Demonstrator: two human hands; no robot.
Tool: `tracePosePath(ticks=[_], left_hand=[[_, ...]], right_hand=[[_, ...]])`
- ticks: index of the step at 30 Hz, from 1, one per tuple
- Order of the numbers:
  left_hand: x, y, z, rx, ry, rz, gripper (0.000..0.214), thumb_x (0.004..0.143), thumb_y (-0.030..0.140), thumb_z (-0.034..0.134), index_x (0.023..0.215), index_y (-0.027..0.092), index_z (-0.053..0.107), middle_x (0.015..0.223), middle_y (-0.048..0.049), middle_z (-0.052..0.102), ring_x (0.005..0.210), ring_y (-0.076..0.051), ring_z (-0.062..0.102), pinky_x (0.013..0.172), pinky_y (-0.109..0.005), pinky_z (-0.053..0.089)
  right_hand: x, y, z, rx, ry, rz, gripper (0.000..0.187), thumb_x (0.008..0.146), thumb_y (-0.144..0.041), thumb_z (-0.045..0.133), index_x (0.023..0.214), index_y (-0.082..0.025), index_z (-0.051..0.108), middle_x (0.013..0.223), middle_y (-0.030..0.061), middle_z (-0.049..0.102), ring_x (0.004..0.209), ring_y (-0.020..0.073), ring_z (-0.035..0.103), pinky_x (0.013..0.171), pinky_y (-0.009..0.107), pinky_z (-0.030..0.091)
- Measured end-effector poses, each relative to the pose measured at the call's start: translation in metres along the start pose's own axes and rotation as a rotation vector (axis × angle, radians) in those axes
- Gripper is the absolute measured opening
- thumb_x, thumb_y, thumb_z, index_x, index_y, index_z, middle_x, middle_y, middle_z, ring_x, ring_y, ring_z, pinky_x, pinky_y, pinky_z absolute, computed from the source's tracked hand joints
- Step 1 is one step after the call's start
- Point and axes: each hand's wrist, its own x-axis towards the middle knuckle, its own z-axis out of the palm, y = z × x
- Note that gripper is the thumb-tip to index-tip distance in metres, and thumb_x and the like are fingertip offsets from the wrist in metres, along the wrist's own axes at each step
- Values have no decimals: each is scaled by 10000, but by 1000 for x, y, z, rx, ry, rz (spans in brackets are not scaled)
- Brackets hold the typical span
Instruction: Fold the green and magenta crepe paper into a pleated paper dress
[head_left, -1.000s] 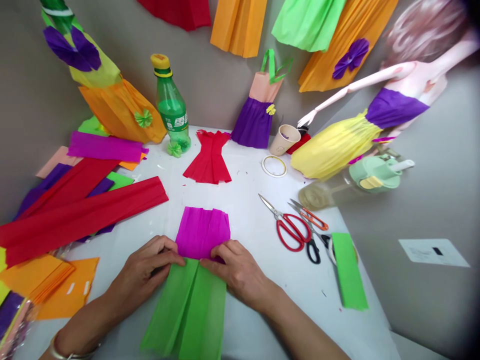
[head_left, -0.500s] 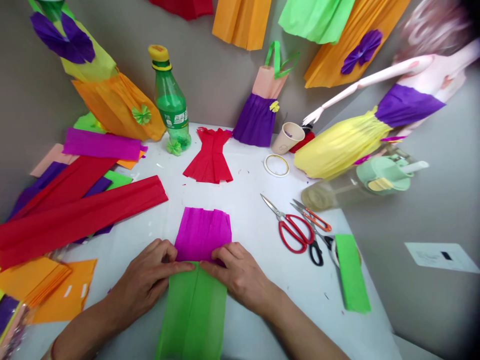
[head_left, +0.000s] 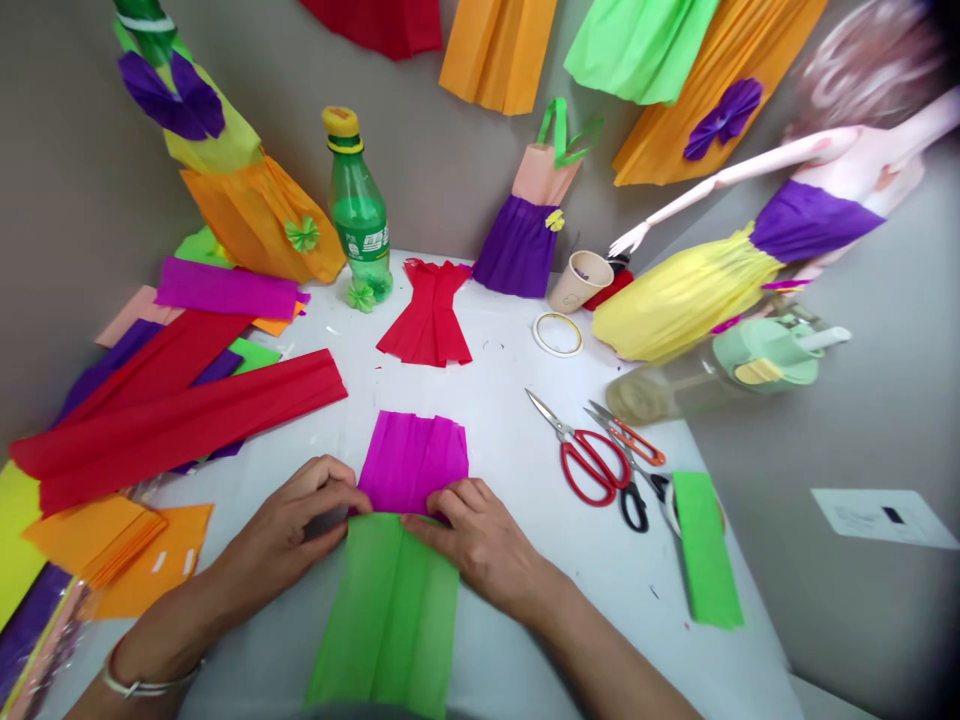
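Note:
A pleated magenta crepe paper piece lies flat on the table. Below it, a longer green crepe paper sheet meets its lower edge and runs toward me. My left hand is at the left end of the join, forefinger and thumb closed on the paper's corner. At the join's right part, my right hand pinches the green sheet's top edge, its thumb on the green and bent fingers over the magenta. The fingers cover both ends of the seam.
Red-handled scissors, orange snips and a green strip lie at right. Red crepe strips and orange sheets are heaped at left. Behind stand a green bottle, red paper dress, tape ring and paper cup.
My left forefinger has drawn back leftward from the middle of the seam to its left corner. My right hand stays nearly in place. The whole view has shifted slightly.

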Motion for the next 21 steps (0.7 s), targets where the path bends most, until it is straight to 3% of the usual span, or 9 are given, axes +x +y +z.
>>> tracePosePath(ticks=[7, 14, 18, 21], left_hand=[[1, -1, -6, -53, 38, -15, 117, 953, 264, 565, 900, 245, 668, 1011, -6, 562, 937, -156, 598, 847, -238, 487], [2, 2, -9, 99, 126, 13, 163, 960, 291, 515, 885, 229, 645, 985, -19, 598, 938, -175, 625, 845, -271, 519], [-18, 28, 21, 325, 292, 112, 260, 1003, 265, 439, 1201, 231, 604, 1147, -64, 640, 1101, -220, 622, 965, -342, 514], [-40, 51, 64, 509, 215, 225, 540, 983, 274, 469, 1510, 198, 380, 1469, -110, 538, 1385, -281, 467, 1115, -437, 431]], right_hand=[[0, 0, 1, -23, 8, -14, 298, 1055, -194, 475, 1311, -189, 628, 977, 81, 609, 915, 210, 473, 769, 348, 388], [-1, 0, 3, -48, 11, -18, 316, 1058, -201, 459, 1325, -210, 629, 984, 79, 608, 920, 212, 472, 781, 352, 394], [0, -1, 3, -67, 17, -17, 315, 1055, -199, 461, 1316, -217, 636, 989, 79, 604, 917, 215, 469, 780, 355, 384], [0, -2, 3, -72, 17, -22, 283, 1054, -202, 463, 1251, -205, 666, 999, 82, 602, 912, 217, 468, 785, 358, 381]])
